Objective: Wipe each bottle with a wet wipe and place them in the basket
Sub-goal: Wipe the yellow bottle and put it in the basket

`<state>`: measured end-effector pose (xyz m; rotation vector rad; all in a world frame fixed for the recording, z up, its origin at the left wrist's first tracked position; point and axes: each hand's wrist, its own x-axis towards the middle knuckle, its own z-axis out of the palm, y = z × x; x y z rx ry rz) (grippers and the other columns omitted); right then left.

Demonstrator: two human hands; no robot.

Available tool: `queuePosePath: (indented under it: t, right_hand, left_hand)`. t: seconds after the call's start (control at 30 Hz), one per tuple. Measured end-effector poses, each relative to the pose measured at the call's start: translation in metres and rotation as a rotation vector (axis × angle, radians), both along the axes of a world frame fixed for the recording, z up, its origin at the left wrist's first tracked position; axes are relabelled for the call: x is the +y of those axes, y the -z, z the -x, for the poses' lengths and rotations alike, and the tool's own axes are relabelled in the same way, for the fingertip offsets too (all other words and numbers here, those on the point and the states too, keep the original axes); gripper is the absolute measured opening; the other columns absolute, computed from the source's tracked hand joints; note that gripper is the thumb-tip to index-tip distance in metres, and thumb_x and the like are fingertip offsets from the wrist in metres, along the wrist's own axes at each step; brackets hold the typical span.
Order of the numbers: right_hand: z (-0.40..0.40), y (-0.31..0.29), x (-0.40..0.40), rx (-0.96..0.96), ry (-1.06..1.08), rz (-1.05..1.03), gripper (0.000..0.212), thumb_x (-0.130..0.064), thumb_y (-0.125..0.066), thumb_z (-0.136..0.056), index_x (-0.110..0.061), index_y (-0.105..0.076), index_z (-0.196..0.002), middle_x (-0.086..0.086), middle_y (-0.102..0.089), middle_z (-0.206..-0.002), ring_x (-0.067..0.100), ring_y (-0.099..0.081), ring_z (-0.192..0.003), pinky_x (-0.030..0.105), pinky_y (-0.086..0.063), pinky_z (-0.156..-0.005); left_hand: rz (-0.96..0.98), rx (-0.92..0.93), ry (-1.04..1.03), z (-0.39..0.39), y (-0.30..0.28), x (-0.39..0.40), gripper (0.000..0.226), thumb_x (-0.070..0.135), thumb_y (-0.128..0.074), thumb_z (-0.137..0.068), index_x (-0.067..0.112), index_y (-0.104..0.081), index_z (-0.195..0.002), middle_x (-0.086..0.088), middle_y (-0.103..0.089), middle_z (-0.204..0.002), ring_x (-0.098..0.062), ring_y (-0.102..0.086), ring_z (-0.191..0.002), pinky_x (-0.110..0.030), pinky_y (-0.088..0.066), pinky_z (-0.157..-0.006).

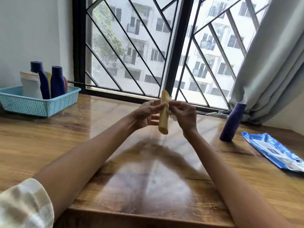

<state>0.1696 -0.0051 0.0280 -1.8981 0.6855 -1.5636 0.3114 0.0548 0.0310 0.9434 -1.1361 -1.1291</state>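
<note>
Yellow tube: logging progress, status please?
Left hand holds yellow tube; right hand rubs it with wipe. Purple bottle waits. Path to basket open.

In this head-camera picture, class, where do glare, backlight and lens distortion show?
Head view: window light glares off the glossy table; the yellow tube and both hands are backlit; the wide lens tilts the curtain and the purple bottle.
</note>
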Motion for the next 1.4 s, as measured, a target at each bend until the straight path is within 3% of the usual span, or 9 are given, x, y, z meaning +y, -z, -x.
queuePosePath:
  t: [0.13,0.3,0.47,0.73,0.83,0.93,1.17,1.33,1.4]
  right_hand:
    - [-0.007,0.003,0.007,0.034,-0.094,0.014,0.015,-0.009,-0.072,-0.079,-0.01,-0.073,-0.095,0.007,-0.072,-0.087,0.015,-0.068,-0.077,0.03,-0.054,-0.071]
    - [-0.018,0.009,0.02,0.231,-0.268,0.041,0.015,-0.006,-0.073,-0.077,-0.005,-0.074,-0.092,0.01,-0.072,-0.086,0.01,-0.066,-0.073,0.024,-0.055,-0.069]
    - [-0.007,0.005,0.018,0.543,-0.444,-0.044,0.016,0.0,-0.068,-0.08,-0.005,-0.072,-0.094,0.004,-0.068,-0.082,0.006,-0.06,-0.074,0.016,-0.049,-0.071]
    - [0.005,0.001,0.004,0.797,-0.355,0.002,0.007,-0.018,-0.072,-0.081,-0.011,-0.072,-0.083,-0.002,-0.068,-0.075,-0.002,-0.058,-0.068,0.018,-0.047,-0.069]
    - [0.005,0.0,0.005,0.708,-0.249,0.033,0.024,-0.032,-0.068,-0.083,-0.008,-0.073,-0.082,0.008,-0.069,-0.076,0.006,-0.055,-0.067,0.027,-0.041,-0.065]
    - [0.001,0.0,0.005,0.594,-0.188,0.013,0.02,-0.038,-0.066,-0.083,-0.018,-0.065,-0.08,-0.003,-0.063,-0.073,0.01,-0.057,-0.068,0.038,-0.05,-0.067]
    - [-0.006,0.004,0.003,0.499,-0.218,-0.059,0.031,-0.027,-0.072,-0.08,-0.009,-0.063,-0.103,0.009,-0.067,-0.091,0.02,-0.067,-0.078,0.032,-0.058,-0.061]
    - [-0.004,0.004,0.004,0.25,-0.295,-0.283,0.012,-0.011,-0.054,-0.091,-0.008,-0.066,-0.092,0.011,-0.064,-0.083,0.02,-0.064,-0.069,0.023,-0.054,-0.055]
    - [-0.003,0.003,0.003,0.131,-0.425,-0.458,0.015,-0.011,-0.048,-0.093,-0.006,-0.061,-0.086,0.011,-0.058,-0.079,0.019,-0.061,-0.068,0.023,-0.054,-0.058]
  left_hand:
    - [-0.003,0.019,-0.091,-0.008,-0.002,-0.001,0.046,0.022,-0.061,-0.089,0.017,-0.048,-0.132,-0.005,-0.066,-0.099,-0.024,-0.066,-0.083,-0.036,-0.054,-0.063]
    - [-0.035,0.127,-0.273,-0.03,-0.003,-0.002,0.057,0.022,-0.062,-0.089,0.015,-0.038,-0.141,-0.001,-0.062,-0.089,-0.019,-0.062,-0.066,-0.028,-0.052,-0.046]
    - [-0.062,0.17,-0.346,-0.042,-0.004,0.0,0.061,0.023,-0.063,-0.088,0.016,-0.035,-0.142,0.0,-0.06,-0.09,-0.021,-0.059,-0.075,-0.035,-0.049,-0.056]
    - [-0.058,0.159,-0.358,-0.034,-0.002,0.0,0.065,0.022,-0.068,-0.084,0.013,-0.038,-0.141,-0.013,-0.054,-0.134,-0.024,-0.059,-0.079,-0.038,-0.05,-0.059]
    - [-0.069,0.138,-0.34,-0.03,-0.002,0.0,0.066,0.022,-0.068,-0.084,0.013,-0.036,-0.141,-0.013,-0.056,-0.13,-0.024,-0.06,-0.081,-0.039,-0.05,-0.059]
    - [-0.078,0.105,-0.334,-0.024,-0.002,0.0,0.065,0.021,-0.07,-0.082,0.012,-0.04,-0.138,-0.013,-0.057,-0.126,-0.028,-0.061,-0.087,-0.04,-0.052,-0.061]
    - [-0.07,0.03,-0.392,-0.017,0.001,-0.007,0.066,0.028,-0.073,-0.078,0.01,-0.042,-0.134,-0.013,-0.059,-0.12,-0.029,-0.06,-0.099,-0.042,-0.055,-0.072]
    - [0.006,0.061,-0.298,-0.029,0.0,-0.002,0.028,0.041,-0.047,-0.095,0.017,-0.06,-0.092,-0.001,-0.064,-0.094,-0.02,-0.061,-0.083,-0.033,-0.055,-0.066]
    - [0.069,0.114,-0.199,-0.04,0.001,0.0,0.022,0.038,-0.053,-0.092,0.019,-0.063,-0.085,0.003,-0.067,-0.084,-0.017,-0.061,-0.079,-0.027,-0.056,-0.061]
